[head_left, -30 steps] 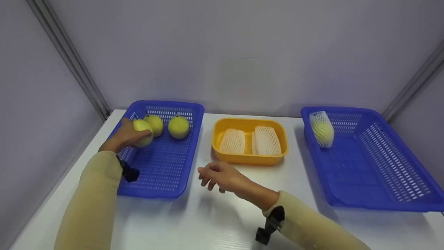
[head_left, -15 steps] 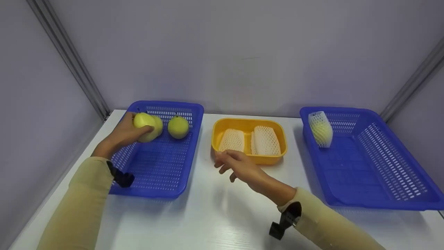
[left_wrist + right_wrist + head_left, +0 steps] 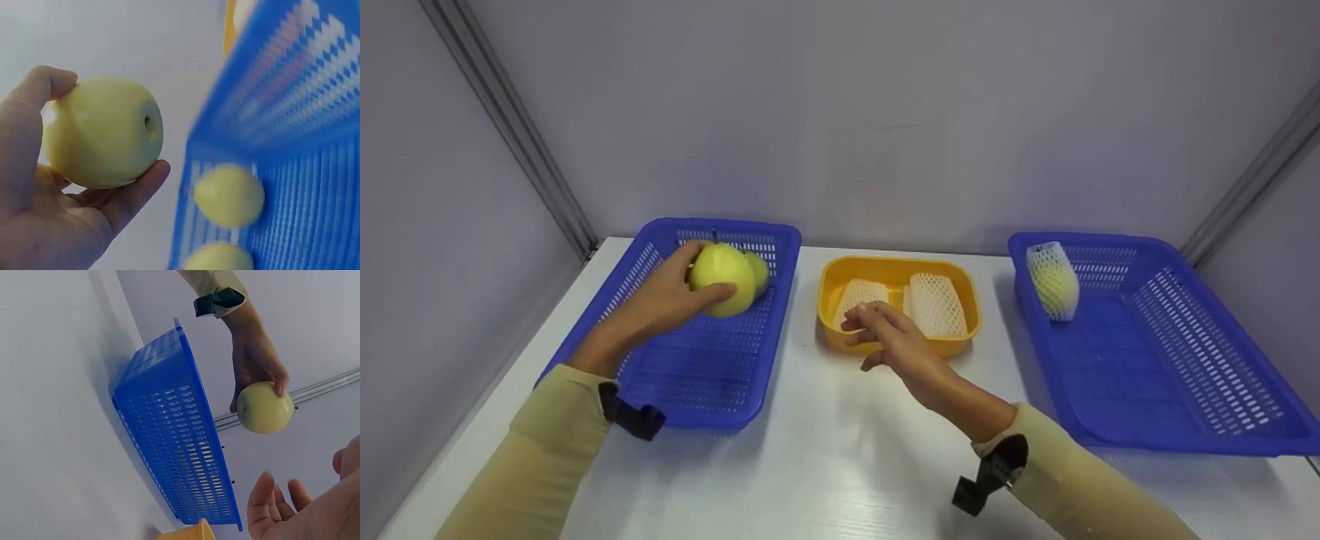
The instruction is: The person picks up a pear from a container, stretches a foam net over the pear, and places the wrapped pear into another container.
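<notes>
My left hand (image 3: 664, 296) grips a round yellow pear (image 3: 725, 281), thumb on the near side and fingers round the back. It is held above the left blue basket (image 3: 690, 416); in the right wrist view the pear clears the basket's rim. Two more pears lie in that basket: one pear (image 3: 229, 195) shows fully in the left wrist view, the other pear (image 3: 220, 257) partly. My right hand (image 3: 904, 341) hangs loosely curled and holds nothing, its fingertips over the front of the orange tub (image 3: 896, 262). White foam net sleeves (image 3: 937, 304) lie inside the tub.
A second blue basket (image 3: 1177, 442) stands at the right, with a pear in a foam net (image 3: 1054, 281) at its back left. The white table (image 3: 810, 465) is bounded by a pale wall (image 3: 885, 150) behind.
My left hand has lifted the pear and carried it to the right across the left basket. My right hand has moved from the table's middle toward the orange tub.
</notes>
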A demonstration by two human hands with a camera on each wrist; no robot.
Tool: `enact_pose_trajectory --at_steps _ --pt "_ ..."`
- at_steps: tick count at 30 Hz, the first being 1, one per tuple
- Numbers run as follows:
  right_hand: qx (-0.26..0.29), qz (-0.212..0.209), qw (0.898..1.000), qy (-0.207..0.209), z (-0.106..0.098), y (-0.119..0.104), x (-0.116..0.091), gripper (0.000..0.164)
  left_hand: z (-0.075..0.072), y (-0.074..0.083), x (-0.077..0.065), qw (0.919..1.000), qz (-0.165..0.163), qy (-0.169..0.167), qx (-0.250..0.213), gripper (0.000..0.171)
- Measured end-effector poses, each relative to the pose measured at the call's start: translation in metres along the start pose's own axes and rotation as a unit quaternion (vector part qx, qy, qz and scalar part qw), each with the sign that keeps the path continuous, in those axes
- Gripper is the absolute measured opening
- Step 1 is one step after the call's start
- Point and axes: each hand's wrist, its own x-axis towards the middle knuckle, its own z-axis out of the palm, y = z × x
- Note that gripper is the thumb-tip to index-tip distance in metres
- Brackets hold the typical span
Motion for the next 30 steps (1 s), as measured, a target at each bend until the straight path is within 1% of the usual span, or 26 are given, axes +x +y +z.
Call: enact_pose_trajectory --at_steps 4,7,9,12,16,19,22,24,27,30 --pt "0.019 -0.021 1.000 0.007 0.002 -0.001 -0.001 0.049 0.026 0.020 -0.008 0.9999 0.002 -0.006 -0.011 0.069" --pt "0.040 -0.046 0.998 0.008 0.004 -0.002 -0.002 0.053 0.045 0.033 -0.014 0.9998 0.008 -0.005 -0.018 0.074" --pt "0.055 -0.063 0.996 0.006 0.005 -0.003 -0.003 0.054 0.058 0.040 -0.017 0.9995 0.018 -0.001 -0.026 0.076" --pt "0.065 -0.086 0.994 -0.013 0.007 -0.004 -0.005 0.056 0.075 0.046 -0.022 0.9987 0.029 0.006 -0.042 0.078" --pt "0.046 -0.104 0.992 -0.055 0.008 -0.004 -0.011 0.061 0.094 0.051 -0.028 0.9974 0.039 0.019 -0.058 0.078" --pt "0.033 -0.105 0.990 -0.091 0.009 -0.004 -0.015 0.064 0.103 0.054 -0.030 0.9966 0.045 0.028 -0.063 0.078" --pt "0.027 -0.103 0.988 -0.115 0.009 -0.004 -0.019 0.065 0.109 0.054 -0.031 0.9955 0.054 0.027 -0.073 0.078" --pt "0.030 -0.102 0.987 -0.119 0.008 -0.003 -0.022 0.063 0.110 0.053 -0.031 0.9944 0.059 0.023 -0.085 0.078" --pt "0.018 -0.107 0.987 -0.117 0.005 -0.001 -0.025 0.059 0.112 0.050 -0.031 0.9930 0.071 0.019 -0.092 0.076" --pt "0.000 -0.125 0.986 -0.114 0.001 0.004 -0.028 0.057 0.115 0.047 -0.033 0.9925 0.085 0.021 -0.085 0.075"
